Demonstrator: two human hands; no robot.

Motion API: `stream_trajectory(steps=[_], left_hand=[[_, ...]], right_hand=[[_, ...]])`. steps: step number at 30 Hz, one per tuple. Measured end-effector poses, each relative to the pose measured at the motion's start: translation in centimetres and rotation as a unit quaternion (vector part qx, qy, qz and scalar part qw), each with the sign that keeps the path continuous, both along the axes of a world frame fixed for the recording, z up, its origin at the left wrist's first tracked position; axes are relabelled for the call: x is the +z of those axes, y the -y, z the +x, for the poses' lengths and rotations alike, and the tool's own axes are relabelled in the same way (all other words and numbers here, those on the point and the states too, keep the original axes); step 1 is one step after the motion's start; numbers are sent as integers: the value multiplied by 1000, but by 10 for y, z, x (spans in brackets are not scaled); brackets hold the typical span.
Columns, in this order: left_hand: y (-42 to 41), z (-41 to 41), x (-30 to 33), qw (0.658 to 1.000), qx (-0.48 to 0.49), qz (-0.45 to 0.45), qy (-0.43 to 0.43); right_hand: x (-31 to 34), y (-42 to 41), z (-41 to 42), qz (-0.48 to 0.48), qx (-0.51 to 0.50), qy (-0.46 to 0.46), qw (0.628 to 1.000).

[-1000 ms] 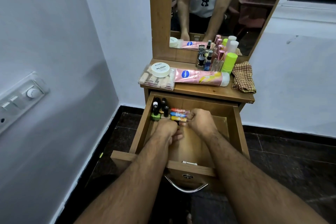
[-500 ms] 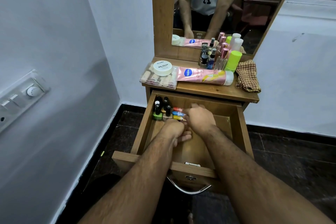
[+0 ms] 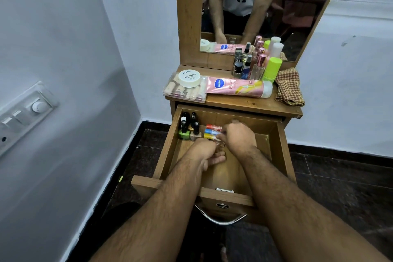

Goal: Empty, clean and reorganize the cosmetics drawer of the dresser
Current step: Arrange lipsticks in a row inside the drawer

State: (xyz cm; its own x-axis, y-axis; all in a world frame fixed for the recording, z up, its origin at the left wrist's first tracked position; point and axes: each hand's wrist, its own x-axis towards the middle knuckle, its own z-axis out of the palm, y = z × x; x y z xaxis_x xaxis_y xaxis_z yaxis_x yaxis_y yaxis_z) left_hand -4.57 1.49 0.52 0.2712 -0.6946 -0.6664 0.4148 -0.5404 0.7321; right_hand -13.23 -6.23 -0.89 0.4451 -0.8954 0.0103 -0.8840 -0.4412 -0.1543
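Head view, looking down at a wooden dresser (image 3: 251, 103) with a mirror (image 3: 265, 6) against a white wall. Drawer (image 3: 168, 149) stood pulled out, both forearms reaching into it. On the desk top: pink lotion tube (image 3: 236, 89) lying flat, clear plastic box (image 3: 182, 91) with a white nail polish jar (image 3: 189, 78) on it, cluster of upright bottles (image 3: 255, 66), checked cloth (image 3: 289, 89) at the right edge. Inside the drawer, back-left corner: upright nail polish bottles (image 3: 188, 126); just beside them, small tubes (image 3: 212, 132) lying in a row. Right hand (image 3: 238, 137), grip narrow, fingertips pinched at the tubes' ends. Left hand (image 3: 204, 152), fingers curled; could not tell what its grip held.
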Motion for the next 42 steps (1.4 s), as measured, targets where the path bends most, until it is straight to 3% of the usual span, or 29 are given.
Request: stream_trajectory(steps=[13,31,36,42], left_hand=[[-2,1,1,999,7,5,-38],[-8,0,5,1000,-11,1,-4],[-9,2,6,998,-10,12,54],[-11,7,3,968,-52,-55,241]], right_hand=[[-1,-2,-21,112,-145,229,956],[-4,-5,-22,176,-166,270,932],[0,-6,-27,168,-165,269,934],[22,-11,-38,141,-141,256,946]])
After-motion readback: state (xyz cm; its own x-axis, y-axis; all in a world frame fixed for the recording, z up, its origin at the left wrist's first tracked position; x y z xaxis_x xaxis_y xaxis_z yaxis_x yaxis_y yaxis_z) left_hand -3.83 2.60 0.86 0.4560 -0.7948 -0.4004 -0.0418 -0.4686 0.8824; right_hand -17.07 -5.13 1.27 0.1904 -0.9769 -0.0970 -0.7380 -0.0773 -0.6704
